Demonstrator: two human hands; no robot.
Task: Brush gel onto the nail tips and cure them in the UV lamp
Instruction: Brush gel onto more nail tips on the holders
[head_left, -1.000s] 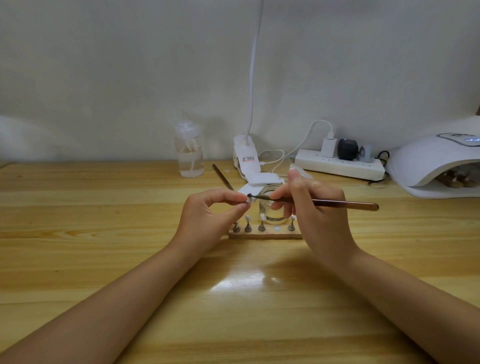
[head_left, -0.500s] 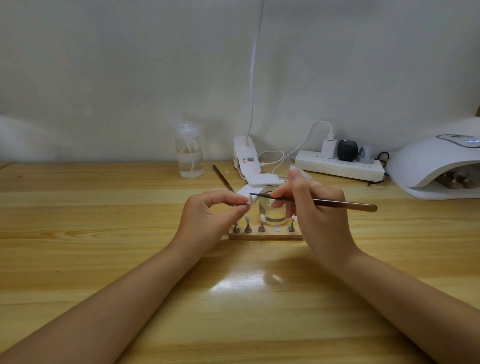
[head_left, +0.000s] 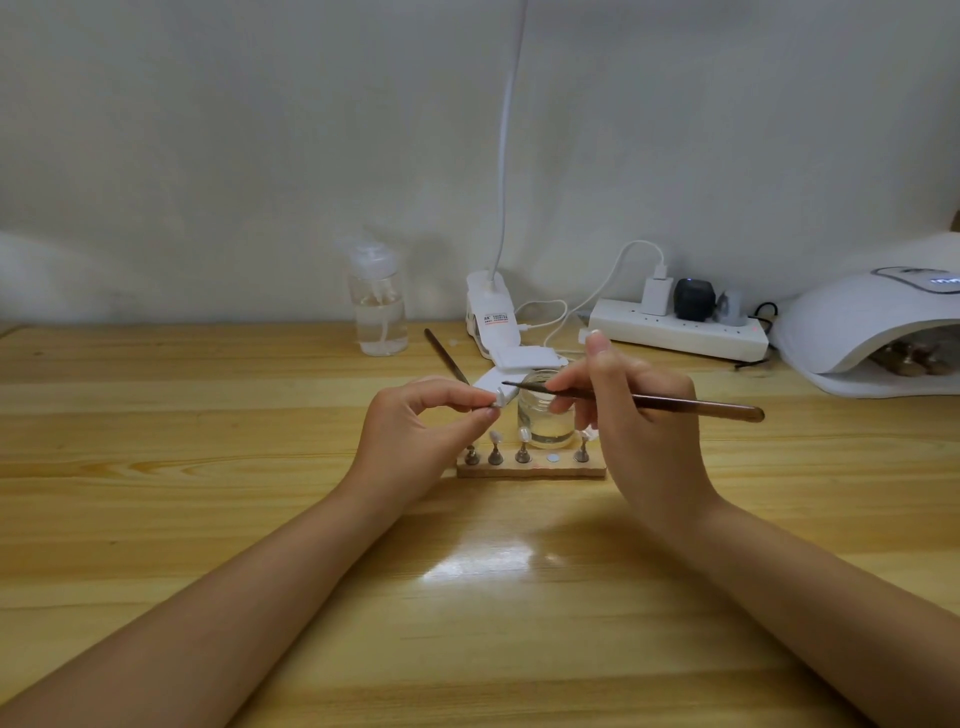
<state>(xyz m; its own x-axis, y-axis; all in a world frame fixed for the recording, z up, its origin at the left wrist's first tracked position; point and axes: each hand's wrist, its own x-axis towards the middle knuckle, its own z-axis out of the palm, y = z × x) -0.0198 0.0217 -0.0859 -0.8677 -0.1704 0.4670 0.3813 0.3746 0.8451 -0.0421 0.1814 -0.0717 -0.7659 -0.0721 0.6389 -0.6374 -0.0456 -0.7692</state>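
The UV lamp (head_left: 878, 332) sits at 2 o'clock on the table (head_left: 208, 467), with some small things inside. The wooden stand (head_left: 530, 470) in the middle holds four nail tips, so the job looks partly done. The right hand (head_left: 639, 415) pinches the brush (head_left: 675, 402). The left hand (head_left: 415, 431) fingers pinch one small pale nail tip (head_left: 500, 399), the brush point just beside it.

clear pump bottle (head_left: 378, 312), white power strip (head_left: 680, 328), clip lamp (head_left: 492, 317) on wooden table (head_left: 208, 415)
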